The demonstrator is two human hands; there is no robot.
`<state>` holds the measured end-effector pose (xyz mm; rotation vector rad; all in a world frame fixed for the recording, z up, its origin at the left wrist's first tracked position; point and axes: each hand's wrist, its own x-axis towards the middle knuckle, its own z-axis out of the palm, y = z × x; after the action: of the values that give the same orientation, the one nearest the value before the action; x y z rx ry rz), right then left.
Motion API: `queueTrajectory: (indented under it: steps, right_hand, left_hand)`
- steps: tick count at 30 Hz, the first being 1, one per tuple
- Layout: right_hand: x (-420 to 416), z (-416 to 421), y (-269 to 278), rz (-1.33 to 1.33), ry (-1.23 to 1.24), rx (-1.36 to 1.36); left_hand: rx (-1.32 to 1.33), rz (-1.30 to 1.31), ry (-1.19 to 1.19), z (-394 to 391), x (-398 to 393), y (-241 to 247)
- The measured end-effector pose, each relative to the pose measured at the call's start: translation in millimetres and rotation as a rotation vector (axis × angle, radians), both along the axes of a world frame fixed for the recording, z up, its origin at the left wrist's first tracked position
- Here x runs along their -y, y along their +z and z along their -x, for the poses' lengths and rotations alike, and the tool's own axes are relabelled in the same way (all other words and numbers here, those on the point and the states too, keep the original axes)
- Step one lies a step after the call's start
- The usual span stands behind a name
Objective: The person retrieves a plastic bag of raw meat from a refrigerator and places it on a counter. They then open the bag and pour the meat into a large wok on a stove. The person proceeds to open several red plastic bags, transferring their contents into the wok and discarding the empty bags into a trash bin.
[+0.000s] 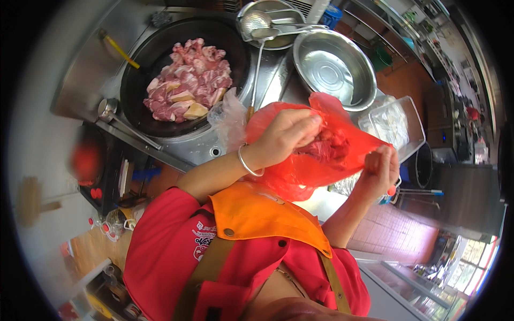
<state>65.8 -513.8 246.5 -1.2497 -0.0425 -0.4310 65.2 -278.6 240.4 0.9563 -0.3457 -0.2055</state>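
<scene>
My left hand point(292, 134), with a silver bangle at its wrist, pinches the gathered rim of a red plastic bag point(269, 120). My right hand point(380, 170) grips the bag's opposite edge and stretches it taut. Between the two hands, pieces of red raw meat point(331, 146) show inside the bag. A large black wok point(134, 96) lies beyond my left forearm. Heaped in it is cut raw meat point(192, 82), some pieces with skin and bone. A crumpled clear plastic bag point(229, 116) hangs over the wok's right rim, close to the red bag.
A steel basin point(329, 72) stands behind the bag. Farther back, a skimmer point(257, 23) and a ladle point(265, 34) rest over a steel pot point(287, 8). A long-handled scoop point(108, 109) lies left of the wok. At right is a clear plastic container point(413, 124).
</scene>
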Motion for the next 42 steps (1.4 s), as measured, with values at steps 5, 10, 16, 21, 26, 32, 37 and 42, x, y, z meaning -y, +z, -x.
queueTrajectory:
  steps: [5, 10, 16, 21, 26, 32, 37, 42]
  right_hand:
    - [-10.0, 24.9, 19.8, -0.013, 0.196, 0.098]
    - [-44.2, 57.4, 36.9, -0.013, 0.237, 0.093]
    - [-111.3, 76.4, 61.6, 0.013, 0.443, 0.214]
    - [-174.2, 67.3, 63.2, -0.041, 0.602, 0.227]
    - [-244.7, 34.0, 20.5, 0.011, 0.692, -0.098]
    - [-350.3, -28.6, -24.1, 0.113, 0.706, -0.367]
    - [-410.2, -175.1, -84.1, -0.079, 0.626, -0.481]
    - [-444.9, -294.7, -166.0, -0.112, 0.394, -0.775]
  left_hand:
    - [0.216, -0.095, -0.013, 29.5, -18.9, 23.9]
    - [0.405, -0.220, 0.115, 82.0, -60.0, 46.2]
    - [0.281, -0.129, 0.327, 159.2, -118.5, 45.6]
    - [0.191, -0.193, 0.522, 206.9, -174.3, 49.3]
    - [0.058, -0.167, 0.632, 201.0, -233.3, 22.2]
    - [-0.151, 0.055, 0.900, 164.2, -355.8, -43.1]
    - [-0.244, -0.031, 0.874, 38.1, -491.1, -90.9]
    - [-0.487, -0.007, 0.870, -90.8, -580.5, -204.0]
